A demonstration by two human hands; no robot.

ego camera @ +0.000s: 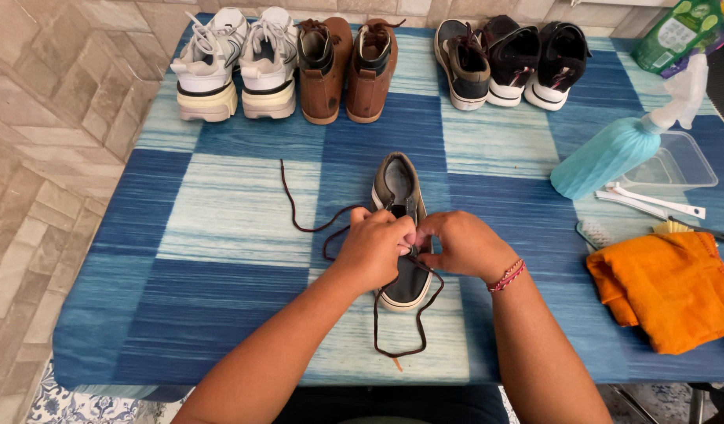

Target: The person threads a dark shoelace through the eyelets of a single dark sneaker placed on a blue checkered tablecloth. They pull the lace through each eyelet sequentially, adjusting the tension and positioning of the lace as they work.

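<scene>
Pinching the dark brown shoelace point(330, 228) over a grey canvas shoe point(399, 188), toe at six o'clock, left hand point(372, 247) and right hand point(464, 245) meet

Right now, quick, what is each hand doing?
Left hand: closed, pinching the dark shoelace over the grey shoe.
Right hand: closed on the lace at the shoe.

- Grey shoe point(399, 188): low sneaker, white sole, dark inner lining. Sits upright on the blue checked cloth, mid-table, heel pointing away, toe toward the person. The middle of its upper is hidden under the hands.
- Dark brown lace point(299, 210): partly threaded, loose. One end trails left and away from the shoe in a long curve; the other loops past the toe and ends near the table's front edge.
</scene>
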